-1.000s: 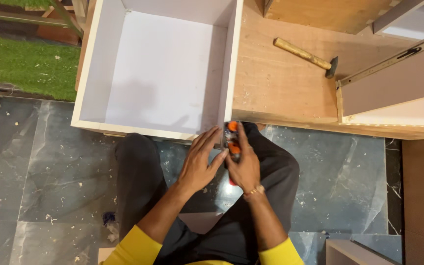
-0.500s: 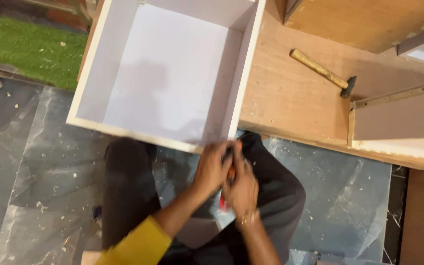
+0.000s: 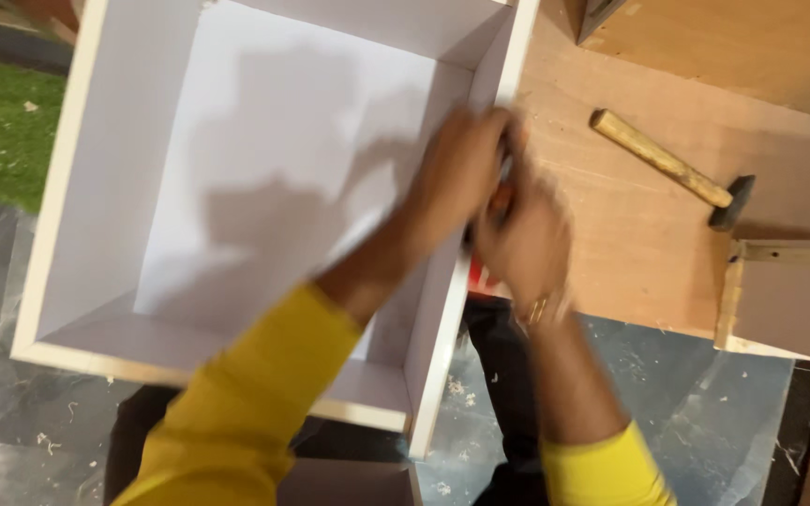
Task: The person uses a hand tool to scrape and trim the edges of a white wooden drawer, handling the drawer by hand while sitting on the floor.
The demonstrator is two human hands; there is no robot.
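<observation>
Both hands, left hand (image 3: 457, 178) and right hand (image 3: 524, 245), were closed together on a small orange tool (image 3: 500, 199), blurred, at the white box's (image 3: 236, 187) right wall; a hammer (image 3: 672, 169) lay right of it.

No packages, labels, signs or screens are in view.

Head view, steeply down, close over hands (image 3: 494, 211)

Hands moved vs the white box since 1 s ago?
Yes. Both the left hand and right hand went from the lap, below the white box, up to its right side wall, nearer the hammer. Blurred.
</observation>
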